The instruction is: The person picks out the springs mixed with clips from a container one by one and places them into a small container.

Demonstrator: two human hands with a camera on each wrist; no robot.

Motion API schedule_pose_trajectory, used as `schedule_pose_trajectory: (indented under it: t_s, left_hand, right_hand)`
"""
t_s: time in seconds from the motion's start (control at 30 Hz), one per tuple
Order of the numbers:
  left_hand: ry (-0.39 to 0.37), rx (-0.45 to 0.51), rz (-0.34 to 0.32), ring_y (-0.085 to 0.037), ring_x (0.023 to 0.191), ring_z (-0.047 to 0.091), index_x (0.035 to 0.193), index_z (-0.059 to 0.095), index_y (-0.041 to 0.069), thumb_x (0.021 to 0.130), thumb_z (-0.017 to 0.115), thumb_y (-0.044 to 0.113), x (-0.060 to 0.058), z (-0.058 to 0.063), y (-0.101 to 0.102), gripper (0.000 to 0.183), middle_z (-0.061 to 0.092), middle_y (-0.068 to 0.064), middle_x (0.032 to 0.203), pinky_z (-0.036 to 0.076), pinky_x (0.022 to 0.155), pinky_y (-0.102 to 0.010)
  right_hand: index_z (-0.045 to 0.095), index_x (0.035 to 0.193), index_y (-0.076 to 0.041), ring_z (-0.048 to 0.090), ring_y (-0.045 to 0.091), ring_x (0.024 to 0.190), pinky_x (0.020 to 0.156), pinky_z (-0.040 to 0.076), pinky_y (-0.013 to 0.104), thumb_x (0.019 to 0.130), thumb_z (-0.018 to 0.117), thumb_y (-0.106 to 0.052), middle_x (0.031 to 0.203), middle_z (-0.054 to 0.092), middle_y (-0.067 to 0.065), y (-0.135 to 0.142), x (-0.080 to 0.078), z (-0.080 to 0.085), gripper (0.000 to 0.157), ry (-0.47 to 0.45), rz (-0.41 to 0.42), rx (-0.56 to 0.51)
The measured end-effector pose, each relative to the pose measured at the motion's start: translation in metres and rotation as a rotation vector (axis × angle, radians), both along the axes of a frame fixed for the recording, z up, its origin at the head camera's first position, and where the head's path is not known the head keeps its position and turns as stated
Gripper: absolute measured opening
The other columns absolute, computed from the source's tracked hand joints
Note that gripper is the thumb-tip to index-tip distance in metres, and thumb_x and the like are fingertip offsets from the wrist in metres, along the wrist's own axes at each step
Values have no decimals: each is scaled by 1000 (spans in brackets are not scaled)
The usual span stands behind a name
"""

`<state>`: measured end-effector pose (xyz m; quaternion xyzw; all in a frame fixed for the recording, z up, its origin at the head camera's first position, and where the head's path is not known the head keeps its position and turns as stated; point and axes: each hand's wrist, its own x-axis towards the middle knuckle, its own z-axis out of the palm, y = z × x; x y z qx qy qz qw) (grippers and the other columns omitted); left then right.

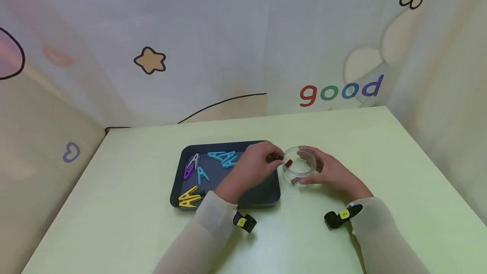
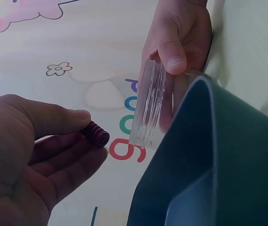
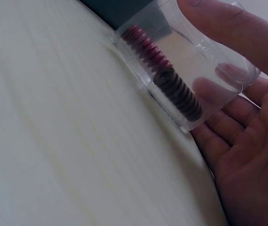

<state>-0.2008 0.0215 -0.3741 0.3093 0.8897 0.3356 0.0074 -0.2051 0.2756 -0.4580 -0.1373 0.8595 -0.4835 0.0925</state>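
My left hand (image 1: 247, 169) pinches a dark red coil spring (image 2: 97, 134) between thumb and fingers, close beside the rim of a clear round plastic container (image 1: 300, 175). My right hand (image 1: 330, 173) grips this container from its right side, thumb in front and fingers round the back. In the right wrist view, a red coil spring (image 3: 148, 48) and a dark brown coil spring (image 3: 178, 95) lie end to end inside it, against the clear wall. The left wrist view shows the container edge-on, beyond the tray's wall.
A dark grey tray (image 1: 224, 143) sits left of the container, partly under my left forearm. Inside it lie several blue clothespins (image 1: 228, 160), a purple one (image 1: 188, 172), a grey one (image 1: 194, 160) and yellow ones (image 1: 189, 200). A printed wall cloth (image 1: 228, 54) rises behind the table.
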Motion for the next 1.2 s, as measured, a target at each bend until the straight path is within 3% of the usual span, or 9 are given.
schedule_pose_trajectory:
  t_s: [0.33, 0.53, 0.77, 1.2]
  left_hand:
    - [-15, -44, -12, -8, 89, 62, 107, 72, 12, 94, 64, 15, -10, 5, 10, 16, 68, 1, 102, 52, 79, -18]
    - [-15, -44, -38, -10, 94, 64, 108, 71, 12, 93, 64, 14, -15, 11, 16, 16, 68, 0, 105, 52, 82, -21]
    - [-54, -32, -26, -7, 95, 65, 106, 71, 14, 93, 65, 17, -16, 7, 16, 15, 69, 3, 104, 52, 82, -19]
    - [-101, 19, -76, -9, 99, 66, 108, 71, 13, 92, 66, 14, -16, -1, 21, 17, 68, 1, 108, 53, 86, -20]
  right_hand:
    - [37, 143, -38, 44, 25, 137, 110, 36, 53, 71, 84, -42, 146, 48, -5, 3, 0, 0, 87, 10, -20, -3]
    - [36, 146, -34, 41, 27, 138, 111, 36, 53, 72, 83, -41, 148, 47, -2, 6, -1, 4, 88, 15, -15, 16]
    - [37, 144, -36, 41, 25, 137, 111, 35, 55, 71, 83, -45, 147, 46, -5, 0, -2, 8, 87, -16, -16, 27]
    - [37, 145, -35, 41, 26, 137, 109, 38, 52, 71, 84, -43, 148, 45, -1, 2, -1, 5, 88, -24, -7, 14]
